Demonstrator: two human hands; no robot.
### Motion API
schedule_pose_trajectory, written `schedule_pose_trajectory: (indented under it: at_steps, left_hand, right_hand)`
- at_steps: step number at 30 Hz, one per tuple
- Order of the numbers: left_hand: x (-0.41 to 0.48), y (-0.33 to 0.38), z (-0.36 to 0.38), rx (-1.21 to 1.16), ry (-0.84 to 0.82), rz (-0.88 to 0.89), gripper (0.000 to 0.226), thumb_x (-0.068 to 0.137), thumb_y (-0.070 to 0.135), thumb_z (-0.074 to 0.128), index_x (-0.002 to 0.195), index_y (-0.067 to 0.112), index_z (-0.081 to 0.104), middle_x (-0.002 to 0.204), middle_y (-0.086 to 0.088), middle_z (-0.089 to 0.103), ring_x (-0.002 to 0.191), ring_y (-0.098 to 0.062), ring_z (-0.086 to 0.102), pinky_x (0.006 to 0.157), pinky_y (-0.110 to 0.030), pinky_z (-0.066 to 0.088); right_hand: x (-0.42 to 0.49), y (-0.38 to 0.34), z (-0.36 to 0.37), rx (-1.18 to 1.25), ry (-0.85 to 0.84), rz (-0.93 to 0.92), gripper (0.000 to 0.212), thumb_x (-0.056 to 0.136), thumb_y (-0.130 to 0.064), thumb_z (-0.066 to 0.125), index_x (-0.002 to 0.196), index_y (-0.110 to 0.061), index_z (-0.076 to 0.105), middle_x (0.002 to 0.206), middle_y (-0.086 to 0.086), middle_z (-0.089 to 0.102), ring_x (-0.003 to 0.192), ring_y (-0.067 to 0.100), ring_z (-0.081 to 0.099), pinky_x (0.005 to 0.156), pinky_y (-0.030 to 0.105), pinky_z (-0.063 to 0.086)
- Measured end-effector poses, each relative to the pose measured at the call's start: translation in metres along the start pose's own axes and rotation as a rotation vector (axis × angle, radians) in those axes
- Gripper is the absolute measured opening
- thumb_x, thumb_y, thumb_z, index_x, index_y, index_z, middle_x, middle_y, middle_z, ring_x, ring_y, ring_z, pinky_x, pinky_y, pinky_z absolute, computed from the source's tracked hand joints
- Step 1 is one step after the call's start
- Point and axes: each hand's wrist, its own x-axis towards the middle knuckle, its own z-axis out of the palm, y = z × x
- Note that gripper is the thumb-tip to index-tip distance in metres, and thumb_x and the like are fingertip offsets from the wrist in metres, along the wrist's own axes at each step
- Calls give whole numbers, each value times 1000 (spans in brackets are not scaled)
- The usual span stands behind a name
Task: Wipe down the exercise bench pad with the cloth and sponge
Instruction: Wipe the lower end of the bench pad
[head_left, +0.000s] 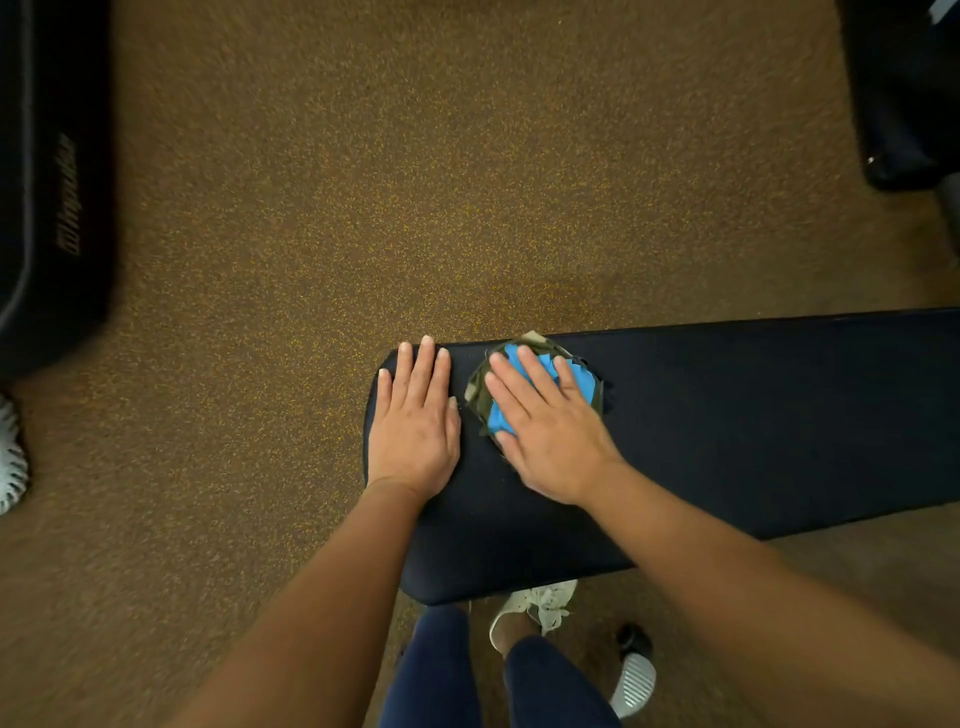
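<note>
A long black bench pad (727, 415) runs from the centre of the view out to the right edge. Near its left end lies a rounded wad of olive cloth (480, 400) with blue sponge material (501, 418) on top. My right hand (545, 431) lies flat on this wad with straight fingers pressing it onto the pad. My left hand (415, 421) rests flat on the bare pad just to the left of the wad, fingers straight and pointing away from me. Most of the wad is hidden under my right hand.
Speckled brown rubber flooring (363, 182) surrounds the bench. Black padded equipment (47, 197) stands at the left edge, another dark piece (904, 93) at the top right. My legs and a white shoe (535, 608) show below the pad, beside a bench foot (634, 680).
</note>
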Motion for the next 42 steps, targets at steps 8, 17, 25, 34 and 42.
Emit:
schedule_pose_trajectory:
  at_steps: [8, 17, 25, 34, 42]
  left_hand:
    - [-7, -2, 0, 29, -10, -63, 57, 97, 36, 22, 150, 14, 25, 159, -6, 15, 147, -26, 5, 116, -47, 5]
    - [-9, -3, 1, 16, -11, -68, 58, 97, 36, 20, 151, 15, 23, 160, -6, 12, 148, -26, 2, 117, -46, 4]
    - [-9, -6, 1, -10, -5, -53, 57, 97, 34, 21, 150, 14, 26, 160, -6, 14, 148, -26, 4, 117, -46, 6]
    - [-11, -15, 2, -38, 12, 1, 57, 96, 30, 23, 148, 8, 30, 159, -7, 15, 146, -23, 4, 117, -46, 8]
    - [-12, -16, 3, 4, 6, -26, 57, 97, 32, 19, 149, 8, 27, 159, -7, 14, 147, -22, 1, 117, -47, 3]
  right_hand:
    - [31, -19, -5, 60, 74, 290, 66, 94, -46, 23, 150, -12, 25, 159, 11, 16, 147, 33, 6, 115, 57, -1]
    - [20, 11, -1, -16, 75, 249, 65, 94, -46, 25, 149, -12, 27, 159, 13, 17, 146, 35, 9, 113, 61, 3]
    - [-6, 5, 1, -37, 14, -125, 62, 95, -45, 29, 150, -15, 27, 159, 4, 18, 147, 28, 11, 115, 57, 13]
    - [18, -44, 0, 31, 16, 135, 65, 93, -43, 25, 150, -12, 27, 160, 7, 16, 147, 31, 8, 117, 55, 7]
    - [40, -27, -9, 44, 36, 341, 66, 94, -45, 25, 152, -14, 17, 161, 6, 9, 147, 31, 1, 116, 55, 0]
